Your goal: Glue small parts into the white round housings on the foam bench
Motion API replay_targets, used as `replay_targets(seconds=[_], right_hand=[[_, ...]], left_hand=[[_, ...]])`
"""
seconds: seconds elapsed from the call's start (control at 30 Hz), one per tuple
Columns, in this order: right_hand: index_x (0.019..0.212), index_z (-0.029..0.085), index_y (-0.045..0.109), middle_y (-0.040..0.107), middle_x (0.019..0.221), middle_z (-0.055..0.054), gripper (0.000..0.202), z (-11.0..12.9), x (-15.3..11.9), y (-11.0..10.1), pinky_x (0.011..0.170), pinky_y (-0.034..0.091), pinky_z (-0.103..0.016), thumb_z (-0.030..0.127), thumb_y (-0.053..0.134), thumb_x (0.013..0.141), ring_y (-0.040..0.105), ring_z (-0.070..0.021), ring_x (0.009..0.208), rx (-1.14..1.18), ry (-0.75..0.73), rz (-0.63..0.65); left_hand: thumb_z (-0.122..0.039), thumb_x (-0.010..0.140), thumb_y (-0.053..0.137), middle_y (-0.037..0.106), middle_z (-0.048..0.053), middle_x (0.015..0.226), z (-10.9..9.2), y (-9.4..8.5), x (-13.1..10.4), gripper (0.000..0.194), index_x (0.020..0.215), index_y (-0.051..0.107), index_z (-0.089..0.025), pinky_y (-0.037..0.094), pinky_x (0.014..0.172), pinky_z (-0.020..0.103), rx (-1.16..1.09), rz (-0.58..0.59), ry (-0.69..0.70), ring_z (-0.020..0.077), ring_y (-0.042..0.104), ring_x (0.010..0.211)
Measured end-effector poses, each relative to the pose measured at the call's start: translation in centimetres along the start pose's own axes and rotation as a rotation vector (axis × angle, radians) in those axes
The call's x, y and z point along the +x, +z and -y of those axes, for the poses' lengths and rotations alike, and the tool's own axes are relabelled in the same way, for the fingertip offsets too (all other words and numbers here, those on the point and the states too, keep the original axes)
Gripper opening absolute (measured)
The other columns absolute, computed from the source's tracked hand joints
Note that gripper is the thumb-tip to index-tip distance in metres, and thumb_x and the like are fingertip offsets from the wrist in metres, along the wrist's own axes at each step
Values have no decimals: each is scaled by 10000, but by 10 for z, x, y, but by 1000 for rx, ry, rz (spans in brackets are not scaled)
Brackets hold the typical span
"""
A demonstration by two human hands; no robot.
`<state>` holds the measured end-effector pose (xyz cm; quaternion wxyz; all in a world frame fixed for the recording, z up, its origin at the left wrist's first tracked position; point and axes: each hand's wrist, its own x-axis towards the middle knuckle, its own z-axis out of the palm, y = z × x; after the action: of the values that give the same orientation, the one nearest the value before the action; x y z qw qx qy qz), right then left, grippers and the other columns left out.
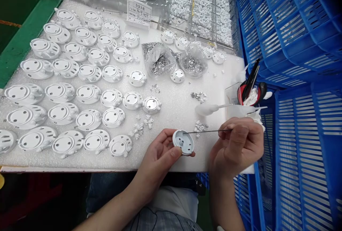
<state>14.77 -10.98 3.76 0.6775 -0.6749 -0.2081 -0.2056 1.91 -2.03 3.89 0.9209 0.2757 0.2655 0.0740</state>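
Note:
Near the front edge of the foam-topped table, my left hand (162, 152) grips a round white plastic part (183, 142) by its rim, hollow side up, with a small post inside. My right hand (237, 140) pinches a thin dark rod (208, 131) between thumb and fingers. The rod points left, and its tip appears to reach the upper rim of the white part; whether it touches cannot be made out. Small white pieces (200, 127) lie on the foam just behind the hands.
Rows of white round parts (64, 113) cover the left. Bags of small metal pieces (160, 63) lie at the middle back, before clear divided trays (205, 10). Scissors (251, 88) and a glue bottle (207, 109) are at the right, beside blue crates (307, 145).

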Motion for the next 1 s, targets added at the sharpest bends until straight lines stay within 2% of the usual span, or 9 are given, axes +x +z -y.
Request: replay_targets(seconds=[0.43,0.73,1.0], right_hand=[[715,221,501,397,653,63,341,2,4,-2,429,248,-230,379,665,968,366,-66,489,92,113,-79],[704,211,514,407,667,60,369,3,4,-2,439,270,-219,410,692,959,380,-62,505,128,160,-102],[699,200,522,432,653,68,378,2,4,-3,441,269,-214,408,736,932,394,-54,500,161,161,-108]], left_hand=[[-452,753,941,705,10,812,-10,7,-1,387,926,740,-171,545,823,278,17,-17,-22,179,706,802],[-418,784,943,737,2,831,-11,7,-2,352,934,753,-162,533,808,200,-8,2,-37,128,719,812],[-438,764,957,733,-5,827,-11,7,-1,380,924,746,-165,531,822,205,-3,1,-48,126,722,813]])
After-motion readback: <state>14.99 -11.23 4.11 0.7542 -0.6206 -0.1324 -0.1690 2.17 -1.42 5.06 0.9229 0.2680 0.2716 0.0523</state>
